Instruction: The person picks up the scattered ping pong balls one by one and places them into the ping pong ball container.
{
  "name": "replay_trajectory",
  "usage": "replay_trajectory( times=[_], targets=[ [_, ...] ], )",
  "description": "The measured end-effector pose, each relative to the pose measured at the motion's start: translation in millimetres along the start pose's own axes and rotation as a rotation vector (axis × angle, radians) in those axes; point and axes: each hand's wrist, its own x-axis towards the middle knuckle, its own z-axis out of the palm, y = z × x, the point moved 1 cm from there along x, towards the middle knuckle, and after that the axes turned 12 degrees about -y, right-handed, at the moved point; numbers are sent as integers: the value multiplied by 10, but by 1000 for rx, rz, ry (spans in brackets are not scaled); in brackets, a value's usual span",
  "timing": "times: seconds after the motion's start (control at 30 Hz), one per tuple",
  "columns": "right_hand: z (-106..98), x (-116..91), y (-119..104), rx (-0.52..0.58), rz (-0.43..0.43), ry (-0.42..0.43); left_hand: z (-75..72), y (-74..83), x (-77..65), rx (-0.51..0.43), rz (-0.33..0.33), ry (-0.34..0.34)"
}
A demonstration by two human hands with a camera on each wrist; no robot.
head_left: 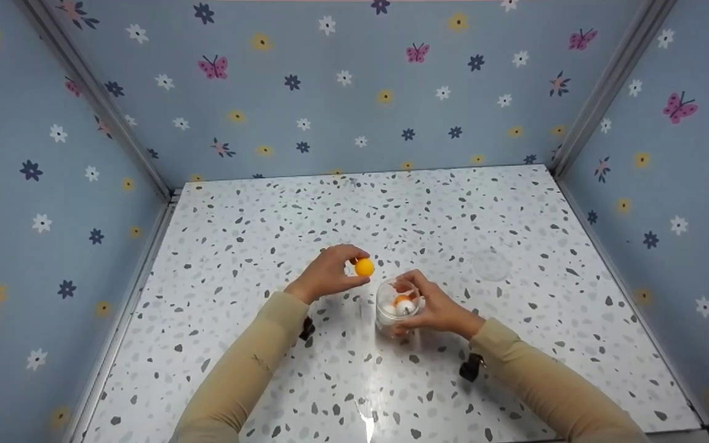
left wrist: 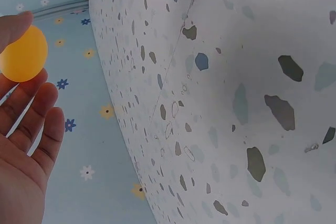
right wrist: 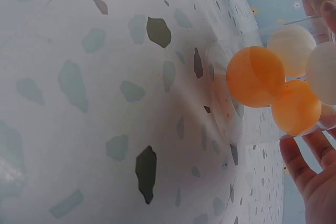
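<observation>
My left hand (head_left: 332, 271) pinches an orange ping-pong ball (head_left: 364, 267) between thumb and fingertips, just left of and beyond a clear jar. The same ball (left wrist: 25, 53) shows against the thumb in the left wrist view, the other fingers spread below it. My right hand (head_left: 437, 306) grips the clear jar (head_left: 385, 320) from its right side, thumb on the near side and fingers on the far side. Inside it lie several ping-pong balls, among them an orange ball (right wrist: 255, 76) and a white ball (right wrist: 292, 50). The jar's mouth faces up.
A clear round disc, like a lid (head_left: 491, 264), lies flat on the speckled white table (head_left: 256, 221) to the right of the jar. Flower-patterned walls (head_left: 354, 80) enclose the table at the back and both sides.
</observation>
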Motion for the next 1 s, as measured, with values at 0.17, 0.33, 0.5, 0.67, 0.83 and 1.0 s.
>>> replay_trajectory(
  times=[0.17,0.33,0.5,0.67,0.83,1.0],
  targets=[
    [-2,3,-3,-10,-10,-3,-4,46,0,2,32,8],
    [-2,6,14,-15,-31,-11,-2,100,0,-13,54,21],
    [0,2,24,-14,-23,-9,-1,158,7,-20,62,21],
    [4,6,28,-13,-37,-4,0,205,19,-19,87,22],
    [7,7,17,-12,-44,-5,12,247,28,-16,119,31],
    [14,10,13,-22,-35,-1,42,288,36,-31,163,34]
  ],
)
